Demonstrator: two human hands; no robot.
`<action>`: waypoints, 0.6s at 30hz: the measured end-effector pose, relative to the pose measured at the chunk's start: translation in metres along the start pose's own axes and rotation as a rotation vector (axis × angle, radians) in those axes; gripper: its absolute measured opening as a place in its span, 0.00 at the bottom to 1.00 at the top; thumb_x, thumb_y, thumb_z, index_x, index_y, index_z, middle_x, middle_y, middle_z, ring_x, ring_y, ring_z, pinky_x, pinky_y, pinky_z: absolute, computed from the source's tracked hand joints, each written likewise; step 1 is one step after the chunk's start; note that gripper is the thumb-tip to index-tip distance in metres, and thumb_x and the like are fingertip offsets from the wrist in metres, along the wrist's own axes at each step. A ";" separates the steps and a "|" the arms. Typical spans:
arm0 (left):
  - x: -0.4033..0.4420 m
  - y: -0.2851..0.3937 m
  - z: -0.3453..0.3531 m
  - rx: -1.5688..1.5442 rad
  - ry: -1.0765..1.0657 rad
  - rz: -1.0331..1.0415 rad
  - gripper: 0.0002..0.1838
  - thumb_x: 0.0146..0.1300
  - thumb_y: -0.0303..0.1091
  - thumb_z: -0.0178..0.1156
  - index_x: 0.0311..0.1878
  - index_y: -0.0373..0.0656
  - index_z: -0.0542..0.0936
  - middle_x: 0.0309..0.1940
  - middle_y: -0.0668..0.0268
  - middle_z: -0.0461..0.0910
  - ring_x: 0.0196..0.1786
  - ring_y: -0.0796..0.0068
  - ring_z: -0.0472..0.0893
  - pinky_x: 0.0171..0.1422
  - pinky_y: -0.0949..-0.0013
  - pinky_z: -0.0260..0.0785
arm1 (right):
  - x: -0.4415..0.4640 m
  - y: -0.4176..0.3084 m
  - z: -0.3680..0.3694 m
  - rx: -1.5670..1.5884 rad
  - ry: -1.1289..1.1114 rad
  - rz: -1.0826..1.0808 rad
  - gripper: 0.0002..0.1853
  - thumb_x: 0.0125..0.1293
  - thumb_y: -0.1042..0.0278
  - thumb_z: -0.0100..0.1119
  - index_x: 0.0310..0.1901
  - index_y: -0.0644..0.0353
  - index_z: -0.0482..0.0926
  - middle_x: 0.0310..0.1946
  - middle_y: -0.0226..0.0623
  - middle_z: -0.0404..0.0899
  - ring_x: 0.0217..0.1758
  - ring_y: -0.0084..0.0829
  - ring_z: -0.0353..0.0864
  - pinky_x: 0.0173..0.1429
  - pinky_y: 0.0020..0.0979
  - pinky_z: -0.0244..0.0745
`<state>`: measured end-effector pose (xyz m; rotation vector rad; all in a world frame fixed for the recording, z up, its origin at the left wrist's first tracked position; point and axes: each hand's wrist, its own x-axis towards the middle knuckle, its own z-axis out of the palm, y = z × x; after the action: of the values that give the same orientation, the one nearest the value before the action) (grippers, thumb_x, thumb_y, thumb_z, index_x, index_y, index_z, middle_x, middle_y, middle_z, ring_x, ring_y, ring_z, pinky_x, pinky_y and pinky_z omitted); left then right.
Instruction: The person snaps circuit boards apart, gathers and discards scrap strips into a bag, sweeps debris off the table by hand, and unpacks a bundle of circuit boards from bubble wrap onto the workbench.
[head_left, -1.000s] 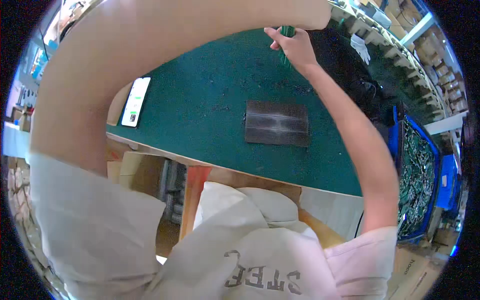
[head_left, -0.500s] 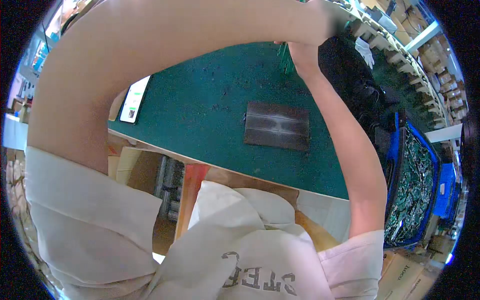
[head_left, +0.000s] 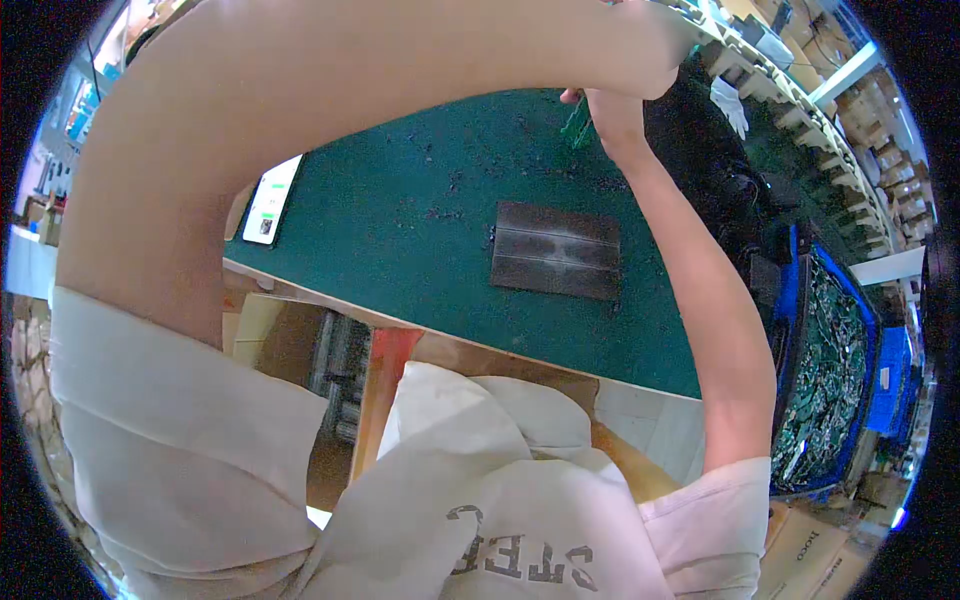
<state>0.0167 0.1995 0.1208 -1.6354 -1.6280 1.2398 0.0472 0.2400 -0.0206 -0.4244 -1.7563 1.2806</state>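
My left arm reaches across the top of the view, and my left hand (head_left: 650, 62) overlaps my right hand (head_left: 612, 108) near the far right part of the table. The left hand is blurred and its fingers are hidden. Fingertips of my right hand show curled, and the rest of that hand is behind the left. Thin green pieces (head_left: 577, 127), like narrow circuit boards, stick out below the right hand's fingers, just above the green tabletop (head_left: 400, 220). A dark rectangular block (head_left: 556, 250) with lengthwise grooves lies on the table nearer to me.
A lit phone (head_left: 270, 205) lies at the table's left edge. Dark crumbs are scattered over the mat. At right stands a blue bin (head_left: 787, 290) full of green circuit boards. A white glove (head_left: 729, 106) lies farther back. Cardboard boxes (head_left: 275, 340) sit below the table edge.
Both hands have shifted slightly right, still close together. The green pieces have tilted and now show more plainly under the fingers. The grooved block and phone stay in place on the table.
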 end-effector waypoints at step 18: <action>0.040 -0.042 0.054 -1.249 0.063 0.315 0.32 0.72 0.61 0.57 0.44 0.33 0.87 0.38 0.57 0.86 0.38 0.61 0.82 0.49 0.58 0.77 | -0.003 -0.004 0.008 0.152 0.219 0.048 0.08 0.68 0.70 0.64 0.30 0.61 0.80 0.17 0.32 0.75 0.17 0.23 0.72 0.25 0.23 0.68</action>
<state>-0.0560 0.2315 0.1229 -2.6427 -2.3403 0.1294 0.0432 0.2319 -0.0192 -0.5016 -1.4633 1.3381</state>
